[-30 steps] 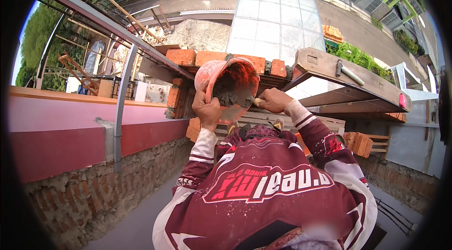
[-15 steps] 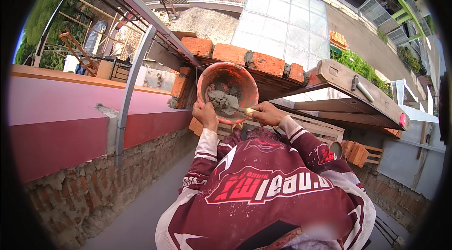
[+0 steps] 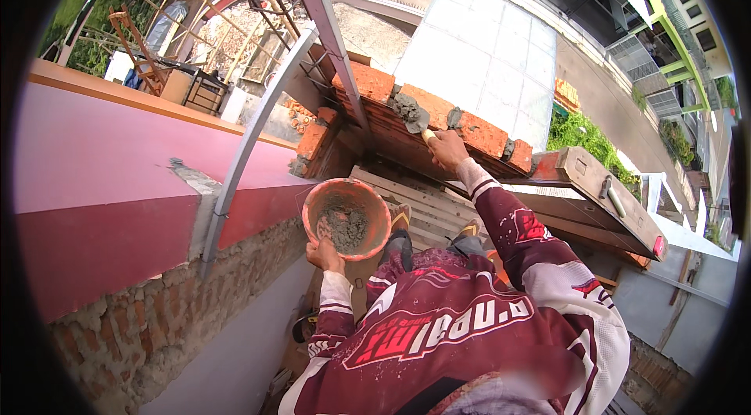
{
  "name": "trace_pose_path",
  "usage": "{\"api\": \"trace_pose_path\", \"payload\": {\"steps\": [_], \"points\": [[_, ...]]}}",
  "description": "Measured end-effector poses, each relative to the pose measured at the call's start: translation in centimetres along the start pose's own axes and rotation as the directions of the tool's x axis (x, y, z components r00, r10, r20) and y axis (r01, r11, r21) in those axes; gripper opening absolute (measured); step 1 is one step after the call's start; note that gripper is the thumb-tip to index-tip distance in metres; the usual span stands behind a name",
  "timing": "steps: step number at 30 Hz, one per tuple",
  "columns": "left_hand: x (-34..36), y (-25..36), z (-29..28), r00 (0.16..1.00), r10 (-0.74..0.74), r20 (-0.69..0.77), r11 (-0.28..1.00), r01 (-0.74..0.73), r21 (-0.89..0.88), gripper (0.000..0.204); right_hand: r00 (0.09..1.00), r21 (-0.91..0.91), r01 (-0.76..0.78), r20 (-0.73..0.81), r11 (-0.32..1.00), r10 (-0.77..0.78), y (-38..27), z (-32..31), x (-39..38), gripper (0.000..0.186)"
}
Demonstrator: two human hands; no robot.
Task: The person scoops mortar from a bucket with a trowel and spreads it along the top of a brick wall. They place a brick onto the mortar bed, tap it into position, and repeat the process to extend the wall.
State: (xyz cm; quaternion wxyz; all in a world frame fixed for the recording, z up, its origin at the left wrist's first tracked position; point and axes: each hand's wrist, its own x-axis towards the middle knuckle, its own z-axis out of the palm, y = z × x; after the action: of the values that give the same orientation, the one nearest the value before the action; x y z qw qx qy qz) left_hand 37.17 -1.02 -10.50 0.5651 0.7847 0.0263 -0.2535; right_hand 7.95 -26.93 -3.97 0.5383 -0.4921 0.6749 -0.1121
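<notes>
My left hand point(image 3: 325, 255) grips the near rim of an orange bucket point(image 3: 311, 200), its fingers closed on the edge. Grey mortar point(image 3: 344, 223) lies inside the bucket. My right hand point(image 3: 447, 150) is wrapped round the pale handle of a trowel point(image 3: 419, 124), arm stretched forward. A lump of mortar point(image 3: 407, 107) sits on the trowel's blade, over the top course of the red brick wall point(image 3: 426, 105). Whether the blade touches the bricks I cannot tell. Mortar fills the joints between several bricks along that course.
A long wooden board point(image 3: 575, 168) lies at the right end of the wall with a hammer point(image 3: 614, 194) on it. Wooden slats point(image 3: 426, 215) are under my feet. A metal post point(image 3: 266, 114) rises at left beside the pink wall point(image 3: 117, 149).
My right hand has carried the trowel of mortar out of the bucket, forward to the wall top. My left hand has drawn the bucket back toward me and slightly left.
</notes>
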Motion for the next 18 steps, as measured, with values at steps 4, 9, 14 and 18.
{"api": "trace_pose_path", "payload": {"steps": [4, 9, 14, 18], "points": [[0.9, -1.3, -3.0, 0.993, -0.046, -0.111, 0.997, 0.039, -0.061, 0.023, 0.991, -0.191, -0.1, -0.109, 0.976, 0.08, -3.4, 2.3, 6.8, 0.035], [1.0, -2.5, -4.8, 0.982, -0.111, -0.151, 0.992, 0.1, -0.076, 0.019, 0.995, -0.386, -0.09, -0.064, 0.918, 0.071, -5.2, 4.7, 12.3, 0.035], [0.9, -3.2, -5.0, 0.974, -0.147, -0.173, 0.988, 0.136, -0.071, 0.019, 0.998, -0.558, 0.054, 0.01, 0.828, -0.058, -4.4, 5.3, 11.9, 0.035], [1.5, -3.1, -4.2, 0.985, -0.133, -0.111, 0.99, 0.128, -0.057, 0.021, 0.995, -0.389, 0.018, -0.082, 0.921, -0.055, -3.1, 5.8, 10.8, 0.038]]}}
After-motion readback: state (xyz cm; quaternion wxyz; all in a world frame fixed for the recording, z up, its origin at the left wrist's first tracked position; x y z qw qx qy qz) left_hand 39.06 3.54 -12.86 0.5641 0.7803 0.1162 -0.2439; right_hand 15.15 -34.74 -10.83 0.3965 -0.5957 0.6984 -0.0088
